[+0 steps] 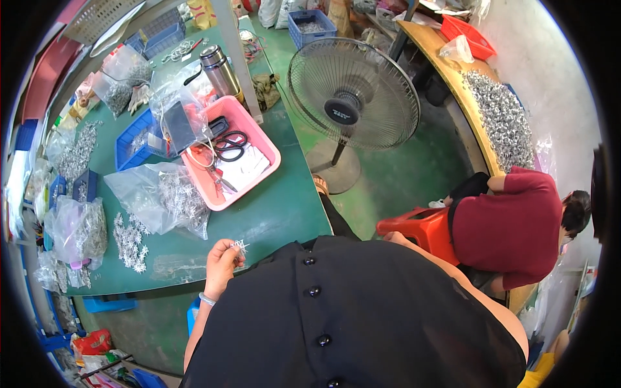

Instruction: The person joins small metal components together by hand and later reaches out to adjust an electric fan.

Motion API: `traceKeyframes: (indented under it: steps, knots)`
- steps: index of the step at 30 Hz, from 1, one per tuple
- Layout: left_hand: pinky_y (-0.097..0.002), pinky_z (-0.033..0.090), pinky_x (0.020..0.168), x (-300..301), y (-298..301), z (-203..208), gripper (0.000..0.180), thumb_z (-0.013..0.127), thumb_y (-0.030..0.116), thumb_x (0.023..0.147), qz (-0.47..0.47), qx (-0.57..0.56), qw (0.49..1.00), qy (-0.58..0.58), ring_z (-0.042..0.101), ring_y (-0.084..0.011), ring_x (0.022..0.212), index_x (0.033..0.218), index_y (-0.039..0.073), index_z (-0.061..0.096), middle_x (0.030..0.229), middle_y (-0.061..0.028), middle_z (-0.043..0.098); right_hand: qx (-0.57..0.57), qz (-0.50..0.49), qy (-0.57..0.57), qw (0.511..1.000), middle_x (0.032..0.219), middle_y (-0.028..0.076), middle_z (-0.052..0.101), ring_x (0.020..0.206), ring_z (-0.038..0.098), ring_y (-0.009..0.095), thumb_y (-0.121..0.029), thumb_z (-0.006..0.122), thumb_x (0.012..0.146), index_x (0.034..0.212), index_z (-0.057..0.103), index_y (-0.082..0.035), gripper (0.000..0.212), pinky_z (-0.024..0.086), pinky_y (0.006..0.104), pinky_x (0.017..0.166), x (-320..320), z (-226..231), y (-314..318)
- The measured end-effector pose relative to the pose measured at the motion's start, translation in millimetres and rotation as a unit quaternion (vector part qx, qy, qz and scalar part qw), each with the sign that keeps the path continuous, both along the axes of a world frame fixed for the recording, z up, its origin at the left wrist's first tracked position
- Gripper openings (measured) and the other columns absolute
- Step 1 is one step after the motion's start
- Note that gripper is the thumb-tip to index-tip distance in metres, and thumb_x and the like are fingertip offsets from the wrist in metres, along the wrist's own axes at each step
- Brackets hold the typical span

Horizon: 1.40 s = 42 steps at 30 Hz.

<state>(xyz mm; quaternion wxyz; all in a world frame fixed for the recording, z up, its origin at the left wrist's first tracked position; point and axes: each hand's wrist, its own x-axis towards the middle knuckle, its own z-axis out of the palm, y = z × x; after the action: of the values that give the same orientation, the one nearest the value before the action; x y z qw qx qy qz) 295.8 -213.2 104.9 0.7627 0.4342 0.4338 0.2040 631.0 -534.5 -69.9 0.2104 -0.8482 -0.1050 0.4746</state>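
Observation:
My left hand [222, 260] is closed at the table's near edge, pinching a few small silvery, spiky metal parts [240, 246]. Farther left on the green tabletop lies a loose pile of similar spiky pieces [131, 244]. Beyond it, a clear plastic bag [169, 194] holds many more and leans toward a pink tray [272, 152]. Scissors with black handles [230, 146], a dark-tipped tool and white paper lie in that tray. My right hand [398, 239] is at my right side, by the waist; its fingers are mostly hidden behind my dark top.
A steel thermos [218, 70], blue bins [132, 145] and more bagged parts crowd the table. A large standing fan [349, 97] is past its right edge. At right, a person in a dark red shirt [508, 226] sits near a red stool [420, 229] and a bench heaped with metal parts [501, 123].

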Motion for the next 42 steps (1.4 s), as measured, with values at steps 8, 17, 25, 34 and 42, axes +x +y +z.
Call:
traceKeyframes:
  steps: [8, 17, 25, 34, 42]
  knots:
    - [-0.0203, 0.042, 0.053, -12, -7, -12, 0.003, 0.051, 0.006, 0.082, -0.007, 0.007, 1.000, -0.014, 0.052, -0.0074, 0.059, 0.079, 0.006, 0.052, 0.067, 0.0001, 0.053, -0.001, 0.056, -0.004, 0.998, 0.062, 0.008, 0.056, 0.048, 0.053, 0.018, -0.017, 0.057, 0.073, 0.078, 0.058, 0.001, 0.019, 0.043, 0.0287, 0.044, 9, 15, 15]
    - [-0.0199, 0.042, 0.053, -18, -15, -11, 0.002, 0.051, 0.005, 0.082, 0.010, -0.032, 0.999, -0.002, 0.052, -0.0078, 0.059, 0.081, 0.006, 0.053, 0.067, -0.0001, 0.054, -0.016, 0.031, 0.009, 0.999, 0.067, 0.008, 0.057, 0.051, 0.053, 0.018, -0.015, 0.059, 0.074, 0.086, 0.057, 0.000, 0.019, 0.042, 0.0284, 0.044, -6, 29, 13]
    - [-0.0202, 0.042, 0.053, -12, -18, 11, 0.002, 0.051, 0.007, 0.082, -0.036, -0.027, 0.998, 0.035, 0.052, -0.0075, 0.059, 0.080, 0.006, 0.053, 0.065, 0.0001, 0.054, -0.039, 0.052, 0.016, 0.998, 0.063, 0.008, 0.058, 0.051, 0.054, 0.016, -0.015, 0.060, 0.074, 0.077, 0.059, 0.000, 0.016, 0.043, 0.0290, 0.045, -18, 50, -1]
    - [-0.0198, 0.041, 0.053, 2, -24, 4, 0.003, 0.052, 0.007, 0.082, -0.039, -0.030, 0.999, 0.010, 0.051, -0.0067, 0.058, 0.079, 0.007, 0.052, 0.065, 0.0010, 0.053, 0.014, 0.014, -0.009, 1.000, 0.058, 0.008, 0.056, 0.047, 0.054, 0.017, -0.016, 0.060, 0.073, 0.078, 0.060, 0.001, 0.018, 0.043, 0.0296, 0.044, -19, 48, -2]
    - [-0.0195, 0.042, 0.053, 0, -28, 10, 0.004, 0.052, 0.008, 0.082, -0.019, -0.035, 0.999, 0.013, 0.051, -0.0064, 0.058, 0.078, 0.008, 0.052, 0.065, 0.0015, 0.053, -0.012, -0.005, 0.023, 1.000, 0.055, 0.006, 0.053, 0.043, 0.047, 0.015, -0.013, 0.060, 0.073, 0.067, 0.056, -0.002, 0.013, 0.036, 0.0283, 0.039, -10, 50, -15]
